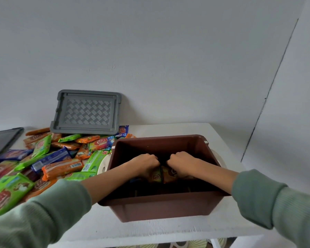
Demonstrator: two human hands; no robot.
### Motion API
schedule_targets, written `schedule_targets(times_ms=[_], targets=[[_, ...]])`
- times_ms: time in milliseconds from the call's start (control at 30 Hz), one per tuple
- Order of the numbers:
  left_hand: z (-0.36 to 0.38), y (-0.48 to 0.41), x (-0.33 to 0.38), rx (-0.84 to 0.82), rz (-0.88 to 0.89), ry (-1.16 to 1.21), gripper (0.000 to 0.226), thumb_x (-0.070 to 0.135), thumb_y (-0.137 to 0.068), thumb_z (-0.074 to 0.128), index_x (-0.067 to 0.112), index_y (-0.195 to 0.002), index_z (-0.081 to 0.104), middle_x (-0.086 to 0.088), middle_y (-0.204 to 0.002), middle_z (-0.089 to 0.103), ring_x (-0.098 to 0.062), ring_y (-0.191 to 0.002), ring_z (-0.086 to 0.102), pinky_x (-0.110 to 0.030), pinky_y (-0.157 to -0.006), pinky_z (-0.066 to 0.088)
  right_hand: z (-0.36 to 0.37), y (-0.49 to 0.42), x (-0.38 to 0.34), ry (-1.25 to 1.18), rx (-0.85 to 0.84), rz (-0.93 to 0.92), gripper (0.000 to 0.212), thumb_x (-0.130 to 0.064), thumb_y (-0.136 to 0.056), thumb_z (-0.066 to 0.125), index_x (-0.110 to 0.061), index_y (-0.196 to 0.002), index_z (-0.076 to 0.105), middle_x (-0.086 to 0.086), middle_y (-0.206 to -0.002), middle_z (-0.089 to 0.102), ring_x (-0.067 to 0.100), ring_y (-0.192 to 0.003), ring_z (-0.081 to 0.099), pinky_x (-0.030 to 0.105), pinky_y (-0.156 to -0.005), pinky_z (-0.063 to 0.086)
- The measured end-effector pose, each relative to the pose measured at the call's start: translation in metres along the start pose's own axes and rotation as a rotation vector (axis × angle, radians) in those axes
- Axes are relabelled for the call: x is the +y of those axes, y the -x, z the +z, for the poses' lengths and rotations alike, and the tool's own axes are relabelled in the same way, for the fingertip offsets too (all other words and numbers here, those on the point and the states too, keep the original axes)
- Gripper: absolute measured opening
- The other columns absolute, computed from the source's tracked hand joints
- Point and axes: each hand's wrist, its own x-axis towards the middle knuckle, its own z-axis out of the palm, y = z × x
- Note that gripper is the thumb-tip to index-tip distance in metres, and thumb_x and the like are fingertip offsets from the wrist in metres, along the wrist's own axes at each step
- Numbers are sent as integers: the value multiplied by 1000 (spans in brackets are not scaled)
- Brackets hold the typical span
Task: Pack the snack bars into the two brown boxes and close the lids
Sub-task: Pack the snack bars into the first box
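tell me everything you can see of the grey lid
The grey lid is a rectangular, plastic-looking panel with a raised rim and a woven-pattern embossed centre. It leans tilted against the wall at the back of the table, its lower edge meeting the pile of snack bars. No hand touches it.

A red oval logo reading "KUAT", its last letter uncertain, stands on the rainbow-coloured wrapper [101, 142] at ten o'clock of the brown box [161, 208]; the same logo, cut to "UAT" by the frame edge, is on the big green wrapper [7, 196] at eight o'clock; a smaller one, too blurred to spell out, is on the orange bars [157, 177] inside the box; barcodes, digits unreadable, are on an orange wrapper [73, 165] and a blue wrapper [38, 164] at nine o'clock.
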Motion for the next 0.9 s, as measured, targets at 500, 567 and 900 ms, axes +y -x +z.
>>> schedule_targets(times_ms=[500,567,900], targets=[[-15,8,-19,2,-36,330,45,23,-84,64,11,-126,53,-8,-123,58,-21,-111,55,-34,-95,46,-6,-3,13,-327,-55,66,51,-35,-86,59,-20,-133,47,9,-125,55,29,-111,57,35,-80,47],[-27,14,-28,108,-56,489,35,20,-85,63,12,-119,59,-7,-113,65,-13,-97,60,-28,-90,48,-22,1,20,-433,-16,51,51,-39,-84,62,-24,-132,49,4,-121,58,23,-109,57,31,-78,45],[-55,47,-140,507,-288,665,19,13,-86,61,8,-103,67,-3,-89,68,-8,-76,61,-11,-72,44,-101,-66,48,-712,315,-9,34,-29,-83,66,-24,-116,61,-2,-104,69,11,-83,57,31,-86,48]])
